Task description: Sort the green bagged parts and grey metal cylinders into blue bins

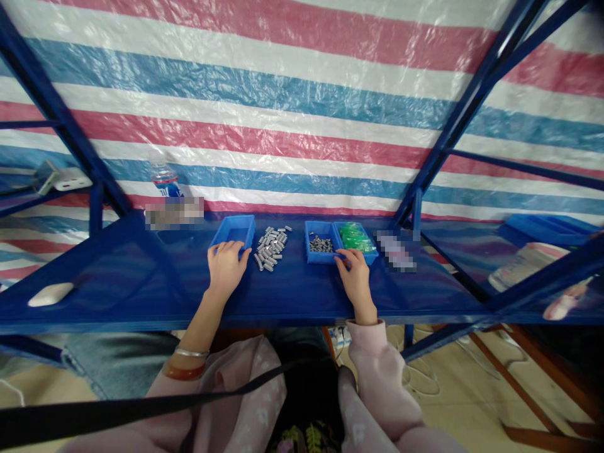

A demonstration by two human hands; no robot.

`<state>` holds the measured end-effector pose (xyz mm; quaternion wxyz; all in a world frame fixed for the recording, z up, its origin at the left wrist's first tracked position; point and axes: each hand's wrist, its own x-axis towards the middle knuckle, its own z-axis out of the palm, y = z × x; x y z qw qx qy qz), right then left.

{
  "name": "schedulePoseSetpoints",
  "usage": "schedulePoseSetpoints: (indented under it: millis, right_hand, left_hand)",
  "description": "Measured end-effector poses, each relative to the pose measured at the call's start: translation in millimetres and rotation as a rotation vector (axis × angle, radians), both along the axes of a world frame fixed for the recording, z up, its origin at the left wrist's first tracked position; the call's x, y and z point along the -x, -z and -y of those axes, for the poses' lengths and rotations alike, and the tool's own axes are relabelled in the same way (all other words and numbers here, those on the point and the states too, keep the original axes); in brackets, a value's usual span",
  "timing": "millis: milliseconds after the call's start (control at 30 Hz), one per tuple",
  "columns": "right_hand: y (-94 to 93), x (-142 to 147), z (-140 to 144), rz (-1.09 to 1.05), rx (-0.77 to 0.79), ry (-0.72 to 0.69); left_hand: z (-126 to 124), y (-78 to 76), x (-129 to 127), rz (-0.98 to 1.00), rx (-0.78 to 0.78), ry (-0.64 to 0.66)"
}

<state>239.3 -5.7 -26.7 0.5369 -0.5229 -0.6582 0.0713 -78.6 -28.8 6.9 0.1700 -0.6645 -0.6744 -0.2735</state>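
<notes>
My left hand [225, 267] lies flat on the blue shelf [292, 292], fingers spread, its fingertips touching the front edge of an empty blue tray [233, 231]. A pile of small grey metal cylinders [270, 247] lies loose on the shelf just right of that hand. My right hand [355, 277] rests on the shelf with its fingertips at the front rim of a blue tray [310, 246] holding several dark metal parts [321, 244]. A neighbouring blue tray [372, 256] holds green pieces [355, 237]. Neither hand holds anything.
A water bottle [164, 179] stands at the back left. A white oval object [51, 294] lies at the shelf's left front. Blue frame struts [453, 126] rise on both sides. Another blue tray [542, 228] and a white container [523, 264] sit at the right.
</notes>
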Motion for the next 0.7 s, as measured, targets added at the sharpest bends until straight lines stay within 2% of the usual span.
schedulePoseSetpoints:
  millis: [133,233,433,567,700]
  right_hand:
    - [0.8,-0.1,0.0,-0.005,-0.001,-0.005]
    - [1.1,-0.3,0.6,-0.006,0.0,-0.002]
    - [1.2,-0.7,4.5,0.037,0.035,0.003]
    - [-4.8,1.5,10.6,0.075,0.048,0.077]
    - [-14.5,3.1,18.3,-0.021,0.023,0.109]
  left_hand:
    - [0.3,-0.5,-0.4,0.04,-0.126,-0.002]
    - [0.2,-1.2,-2.4,0.055,-0.219,0.048]
    - [4.4,-5.7,-9.0,0.086,-0.353,0.231]
    - [9.5,-8.7,-12.4,0.092,-0.417,0.373]
    - [16.0,-9.6,-18.2,0.058,-0.484,0.528]
